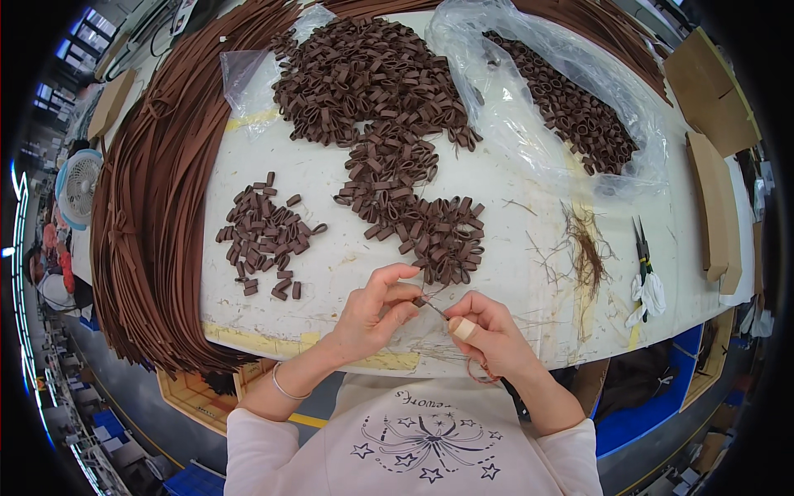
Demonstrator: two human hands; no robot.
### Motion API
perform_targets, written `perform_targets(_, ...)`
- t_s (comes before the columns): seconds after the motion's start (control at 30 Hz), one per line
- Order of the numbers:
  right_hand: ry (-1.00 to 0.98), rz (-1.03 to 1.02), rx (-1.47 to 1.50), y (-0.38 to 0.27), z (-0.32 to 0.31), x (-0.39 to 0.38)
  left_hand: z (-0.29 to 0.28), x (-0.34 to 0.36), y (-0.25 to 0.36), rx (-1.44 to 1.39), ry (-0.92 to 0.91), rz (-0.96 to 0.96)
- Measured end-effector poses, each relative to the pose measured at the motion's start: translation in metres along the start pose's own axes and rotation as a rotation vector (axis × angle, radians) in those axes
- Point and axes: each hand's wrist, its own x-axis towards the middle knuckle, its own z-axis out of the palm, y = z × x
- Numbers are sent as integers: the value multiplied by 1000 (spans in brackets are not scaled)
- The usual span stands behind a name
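Observation:
Close to the table's front edge, my left hand point(368, 314) pinches one small brown strap loop point(419, 302) between thumb and fingers. My right hand point(496, 335), with beige tape round its thumb, grips a thin metal tool point(437, 311) whose tip meets the loop. Most of the tool is hidden in the hand, so its kind is unclear. Just beyond my fingers begins a big pile of brown strap loops point(372, 83), reaching to the back of the table. A smaller heap of loops point(269, 227) lies to the left.
Bundled long brown strips point(157, 190) line the left side. A clear plastic bag point(513, 107) at the back right holds more loops. Thread scraps point(587, 252) and black-bladed snips point(642, 248) with white-wrapped handles lie at right. Cardboard pieces point(711, 198) stand along the right edge.

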Motion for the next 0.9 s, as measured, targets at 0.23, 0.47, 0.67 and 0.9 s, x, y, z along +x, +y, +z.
perform_targets(0.23,-40,-26,16,1,-1,2,0,-1,-4,154,4,142)
perform_targets(0.47,-49,-29,-10,1,-4,3,0,4,-2,448,53,452)
perform_targets(0.67,217,-363,-393,5,-3,0,-1,1,3,-495,63,-35)
perform_targets(0.9,190,-489,-704,-4,11,-6,-10,3,7,-1202,-93,-192)
